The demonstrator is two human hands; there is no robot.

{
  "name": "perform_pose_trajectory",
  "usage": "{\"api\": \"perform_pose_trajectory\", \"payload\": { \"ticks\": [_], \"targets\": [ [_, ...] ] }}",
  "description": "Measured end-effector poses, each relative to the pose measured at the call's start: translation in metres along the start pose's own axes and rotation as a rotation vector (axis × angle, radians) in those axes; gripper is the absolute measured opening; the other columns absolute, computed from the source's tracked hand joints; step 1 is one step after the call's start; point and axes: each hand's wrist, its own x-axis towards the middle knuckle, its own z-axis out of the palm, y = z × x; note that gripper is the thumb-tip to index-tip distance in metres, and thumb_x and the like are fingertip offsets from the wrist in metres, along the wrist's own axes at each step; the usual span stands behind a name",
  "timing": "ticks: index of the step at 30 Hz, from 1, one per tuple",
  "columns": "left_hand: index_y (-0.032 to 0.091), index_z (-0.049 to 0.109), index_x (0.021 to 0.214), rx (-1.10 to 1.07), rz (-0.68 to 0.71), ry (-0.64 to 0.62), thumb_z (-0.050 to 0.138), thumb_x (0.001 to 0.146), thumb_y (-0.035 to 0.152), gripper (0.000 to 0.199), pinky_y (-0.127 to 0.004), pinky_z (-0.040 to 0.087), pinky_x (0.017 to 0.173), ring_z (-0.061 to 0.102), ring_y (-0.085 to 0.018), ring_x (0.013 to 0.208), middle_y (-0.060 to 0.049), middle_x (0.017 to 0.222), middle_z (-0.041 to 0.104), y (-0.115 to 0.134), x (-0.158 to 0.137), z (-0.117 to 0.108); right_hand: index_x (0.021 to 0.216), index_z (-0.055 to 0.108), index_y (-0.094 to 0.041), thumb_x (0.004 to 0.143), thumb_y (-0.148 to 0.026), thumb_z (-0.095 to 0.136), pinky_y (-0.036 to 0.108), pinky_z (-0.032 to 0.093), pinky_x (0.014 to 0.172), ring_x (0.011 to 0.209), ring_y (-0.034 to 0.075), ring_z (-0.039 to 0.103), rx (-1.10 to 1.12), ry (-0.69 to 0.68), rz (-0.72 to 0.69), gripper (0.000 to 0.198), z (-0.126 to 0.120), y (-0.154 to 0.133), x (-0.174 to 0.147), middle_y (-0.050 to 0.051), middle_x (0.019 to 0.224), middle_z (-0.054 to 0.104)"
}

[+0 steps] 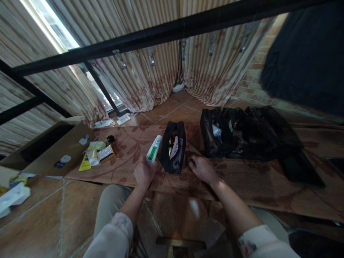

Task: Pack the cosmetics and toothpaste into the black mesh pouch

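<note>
My left hand (145, 172) is closed around the lower end of a white tube with green print (154, 150), which tilts up beside a small black zip bag (166, 156). The bag stands upright with its top open. Inside it I see a pale pink flat item (174, 147) and something gold-coloured. At the bag's right side is my right hand (202, 167), its fingers curled in close to the bag; whether they touch it or hold something is hidden.
Several filled black bags (212, 139) stand in a row at the right. Left lie a glittery box (106, 153), a small cream tube (92, 156), a round green container (100, 145) and a black cap (110, 138). An open cardboard box (53, 157) stands beyond them. A dark rail (150, 34) crosses above.
</note>
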Motion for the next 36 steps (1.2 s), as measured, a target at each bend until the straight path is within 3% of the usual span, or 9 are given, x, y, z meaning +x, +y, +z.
{"api": "perform_pose_trajectory", "payload": {
  "ticks": [36],
  "targets": [
    [0.02, 0.056, 0.104, 0.009, -0.009, -0.033, 0.051, 0.077, 0.058, 0.047, -0.034, 0.045, 0.066, 0.067, -0.03, 0.081, -0.01, 0.083, 0.068, 0.0018, -0.0006, -0.0029, 0.097, 0.064, -0.022, 0.089, -0.027, 0.044, 0.023, 0.04, 0.075, 0.09, 0.016, 0.065, 0.004, 0.012, 0.0, 0.023, -0.0004, -0.0004, -0.0005, 0.005, 0.097, 0.072]
  ]
}}
